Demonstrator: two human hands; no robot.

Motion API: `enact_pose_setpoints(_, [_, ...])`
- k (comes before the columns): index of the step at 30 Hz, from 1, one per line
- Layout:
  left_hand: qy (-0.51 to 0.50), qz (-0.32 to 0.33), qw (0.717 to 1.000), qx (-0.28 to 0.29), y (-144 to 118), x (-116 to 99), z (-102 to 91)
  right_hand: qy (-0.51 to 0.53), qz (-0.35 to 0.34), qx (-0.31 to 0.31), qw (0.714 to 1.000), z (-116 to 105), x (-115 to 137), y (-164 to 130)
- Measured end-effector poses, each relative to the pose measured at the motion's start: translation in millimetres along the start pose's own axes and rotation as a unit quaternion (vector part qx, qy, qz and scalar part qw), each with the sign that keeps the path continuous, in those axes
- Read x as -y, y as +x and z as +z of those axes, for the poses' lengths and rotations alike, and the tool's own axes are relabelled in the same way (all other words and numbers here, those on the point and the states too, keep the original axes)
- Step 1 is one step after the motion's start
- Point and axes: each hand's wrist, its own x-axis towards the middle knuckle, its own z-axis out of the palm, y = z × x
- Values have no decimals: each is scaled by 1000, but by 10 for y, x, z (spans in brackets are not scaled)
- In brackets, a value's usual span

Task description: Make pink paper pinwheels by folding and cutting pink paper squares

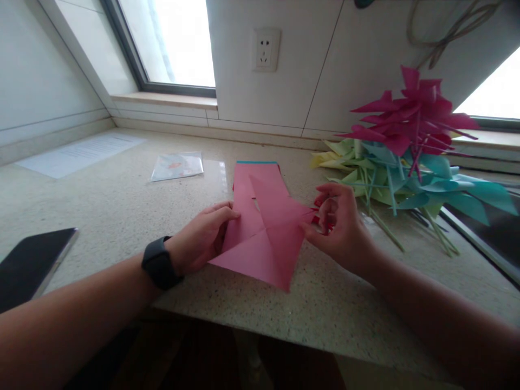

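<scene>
A sheet of pink paper (280, 238) with crossing diagonal creases lies over more pink paper (244, 181), whose far edge shows a thin blue strip. My left hand (207, 230), with a dark watch on the wrist, grips the paper's left side, thumb on top and fingers underneath. At the right corner, my right hand (341, 225) is closed round the red handles of a pair of scissors (319, 221). The scissors meet the paper at that corner; their blades are mostly hidden. Both hands are over the speckled countertop (325, 303).
Paper pinwheels in magenta (422, 108), blue (447, 187) and pale green (349, 149) are piled at the right. A clear packet (177, 166) and a printed sheet (81, 155) lie at the back left. A dark flat device (32, 262) rests at the left edge.
</scene>
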Motion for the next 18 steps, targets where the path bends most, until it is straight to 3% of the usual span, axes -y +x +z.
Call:
enact_pose_setpoints(4, [51,-2,999,5,7,-43,25,-110,-122,20,986,-46,37,-15])
enact_pose_setpoints(8, [174,37,984,-25,22,-49,-11,-124,-195,129,964,-75,120,-32])
enact_pose_setpoints(13, [282,66,956,-54,29,-52,-79,-115,-215,252,937,-70,129,-19])
enact_pose_setpoints(16, [334,88,936,-66,39,-99,-109,-120,-212,294,924,-61,127,-10])
enact_pose_setpoints(18, [397,124,906,-84,47,-158,-141,-128,-204,307,921,-58,131,-11])
